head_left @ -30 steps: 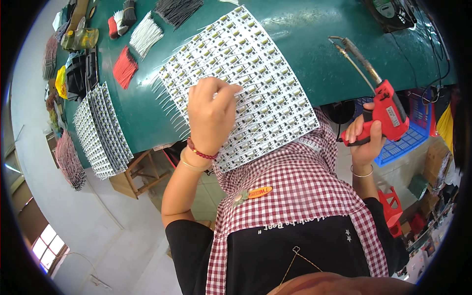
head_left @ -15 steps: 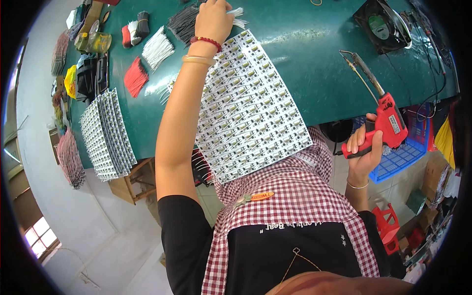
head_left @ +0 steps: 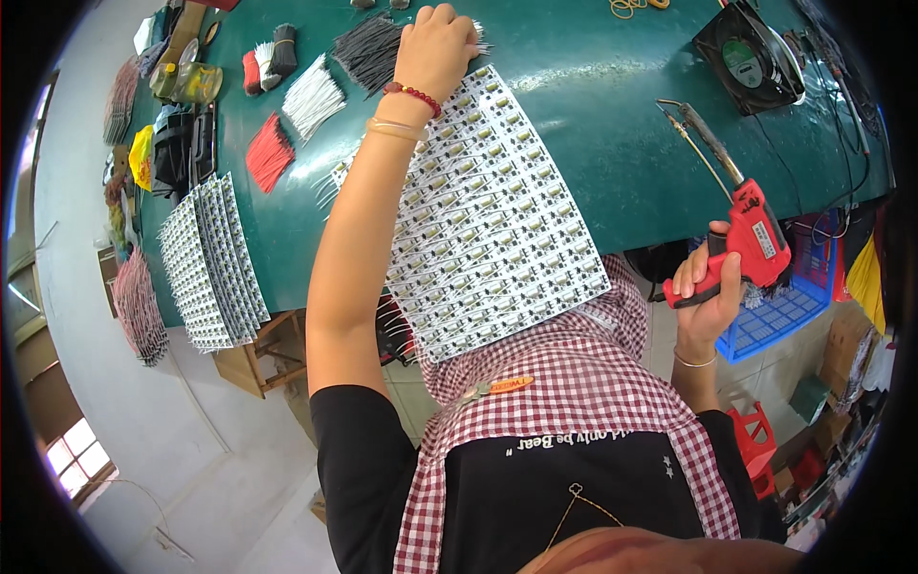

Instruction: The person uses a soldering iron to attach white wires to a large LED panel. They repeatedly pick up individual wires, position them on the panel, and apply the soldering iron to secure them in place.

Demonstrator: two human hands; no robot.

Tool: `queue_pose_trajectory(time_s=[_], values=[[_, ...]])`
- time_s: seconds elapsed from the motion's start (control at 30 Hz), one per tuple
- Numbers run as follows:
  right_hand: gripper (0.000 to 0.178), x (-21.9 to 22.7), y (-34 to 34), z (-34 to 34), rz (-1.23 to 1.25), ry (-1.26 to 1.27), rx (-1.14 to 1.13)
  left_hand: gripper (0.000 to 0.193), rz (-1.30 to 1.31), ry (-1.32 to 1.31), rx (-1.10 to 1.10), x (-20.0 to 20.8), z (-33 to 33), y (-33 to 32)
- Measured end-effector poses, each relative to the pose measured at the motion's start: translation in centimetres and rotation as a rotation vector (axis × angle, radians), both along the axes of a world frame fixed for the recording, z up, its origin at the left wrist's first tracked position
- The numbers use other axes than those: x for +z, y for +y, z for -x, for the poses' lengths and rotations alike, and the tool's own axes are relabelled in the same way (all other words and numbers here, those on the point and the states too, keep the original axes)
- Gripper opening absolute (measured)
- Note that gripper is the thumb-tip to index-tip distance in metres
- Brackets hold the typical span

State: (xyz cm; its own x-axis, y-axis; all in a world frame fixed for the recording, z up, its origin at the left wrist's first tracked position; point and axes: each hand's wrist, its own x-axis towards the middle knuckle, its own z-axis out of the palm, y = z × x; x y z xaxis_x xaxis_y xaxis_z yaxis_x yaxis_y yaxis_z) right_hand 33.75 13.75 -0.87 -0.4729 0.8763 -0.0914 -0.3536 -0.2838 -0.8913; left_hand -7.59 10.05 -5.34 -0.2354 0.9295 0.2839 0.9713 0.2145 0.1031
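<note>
Newly off circuit sheet (head_left: 507, 220), reaches to top-centre white wires (head_left: 483, 40) with left hand (head_left: 435, 48), grasp untellable, apparently restocking, clasping soldering gun (head_left: 762, 239) in right hand (head_left: 708, 297).

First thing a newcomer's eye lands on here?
Probably the big white sheet of small circuit boards, mid-picture, its near end reaching past the green table over the checked apron. Next, the red soldering gun in the right hand, at the right. Then the left hand, up top beside the black wires.
</note>
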Motion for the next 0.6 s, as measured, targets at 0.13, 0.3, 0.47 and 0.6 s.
queue_pose_trajectory(time_s=[0.13,0.3,0.47,0.6], values=[[0.044,0.2,-0.3,0.2,-0.005,-0.006,-0.015,0.009,-0.015,0.023,0.009,-0.7,-0.5,0.5],[0.042,0.3,-0.2,0.0,-0.010,-0.019,-0.061,0.006,-0.077,0.161,0.052,-1.6,-2.0,0.1],[0.041,0.7,-0.1,-0.1,-0.009,-0.003,-0.084,0.007,-0.227,-0.014,0.018,-1.4,-1.8,-0.2],[0.041,1.0,-0.3,0.2,-0.016,0.037,-0.027,0.013,-0.316,-0.278,0.051,1.4,-4.1,-1.4]])
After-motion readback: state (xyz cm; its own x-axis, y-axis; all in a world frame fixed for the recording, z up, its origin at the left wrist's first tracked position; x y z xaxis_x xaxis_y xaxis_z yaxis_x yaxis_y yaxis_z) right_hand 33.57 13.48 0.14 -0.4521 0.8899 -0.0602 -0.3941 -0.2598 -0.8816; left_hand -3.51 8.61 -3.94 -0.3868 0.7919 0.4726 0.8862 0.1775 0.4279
